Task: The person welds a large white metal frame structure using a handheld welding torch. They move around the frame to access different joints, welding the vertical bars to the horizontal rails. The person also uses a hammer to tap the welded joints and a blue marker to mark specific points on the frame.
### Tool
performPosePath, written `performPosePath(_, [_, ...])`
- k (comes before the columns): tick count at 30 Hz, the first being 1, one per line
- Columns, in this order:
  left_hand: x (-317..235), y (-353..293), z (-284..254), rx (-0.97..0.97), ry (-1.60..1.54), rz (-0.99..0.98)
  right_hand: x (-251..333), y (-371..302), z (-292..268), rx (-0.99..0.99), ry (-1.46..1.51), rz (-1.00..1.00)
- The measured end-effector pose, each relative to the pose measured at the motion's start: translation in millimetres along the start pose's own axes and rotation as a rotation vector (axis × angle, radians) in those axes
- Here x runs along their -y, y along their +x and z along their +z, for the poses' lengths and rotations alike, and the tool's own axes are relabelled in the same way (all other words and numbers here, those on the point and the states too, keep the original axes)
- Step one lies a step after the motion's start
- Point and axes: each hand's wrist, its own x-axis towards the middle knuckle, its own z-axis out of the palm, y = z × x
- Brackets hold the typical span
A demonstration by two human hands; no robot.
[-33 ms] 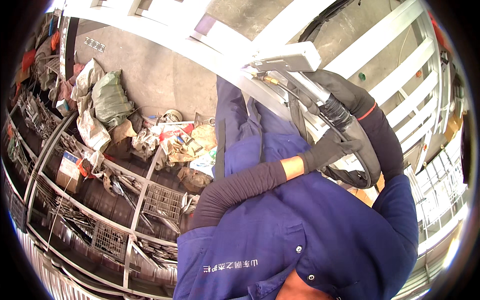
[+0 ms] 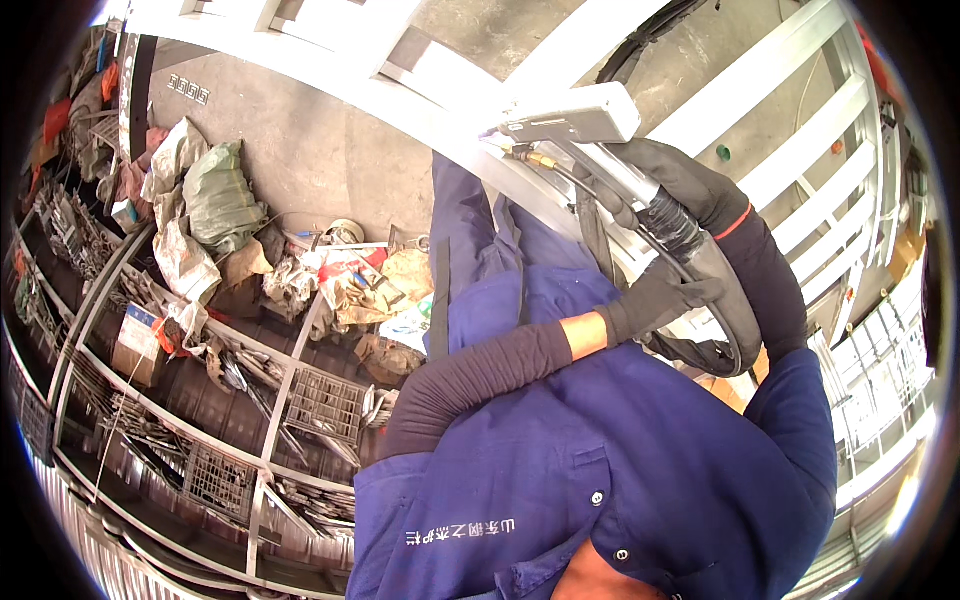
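My gloved right hand (image 2: 685, 185) is closed around a silver welding gun (image 2: 625, 175) with black tape on its handle. A grey box-shaped head (image 2: 580, 115) sits on the gun. Its brass-coloured nozzle fitting (image 2: 535, 157) points at a white metal railing (image 2: 440, 120), where a small violet-white glow shows at the tip. My left hand (image 2: 655, 303), also gloved, reaches across my body and closes on the black hose (image 2: 690, 272) behind the handle. Part of the right-hand fingers is hidden by the gun.
More white railing bars (image 2: 750, 75) stretch to the right. To the left, sacks (image 2: 222, 195) and rags lie beside a metal rack (image 2: 285, 410) holding wire baskets and scrap pieces. A cardboard box (image 2: 137, 345) stands on the rack. Dark cables (image 2: 650, 40) lie on the floor beyond the railing.
The violet tint in a gap of the railing has faded, and the glare around the tip looks slightly weaker. Both hands and the gun have stayed in place.
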Motion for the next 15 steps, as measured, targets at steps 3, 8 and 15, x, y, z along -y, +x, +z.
performPosePath(3, [7.5, 4.9, -4.0, 0.022, -0.047, -0.044, 7.8, -1.3, -8.8, 0.106, 0.024, 0.070])
performPosePath(8, [10.8, 6.3, -1.0, -0.010, -0.068, -0.036, 6.4, -2.3, -9.6, 0.174, 0.198, 0.149])
performPosePath(15, [11.9, 4.3, 1.9, -0.045, 0.034, -0.053, -3.6, -6.1, -14.9, 0.153, 0.265, 0.186])
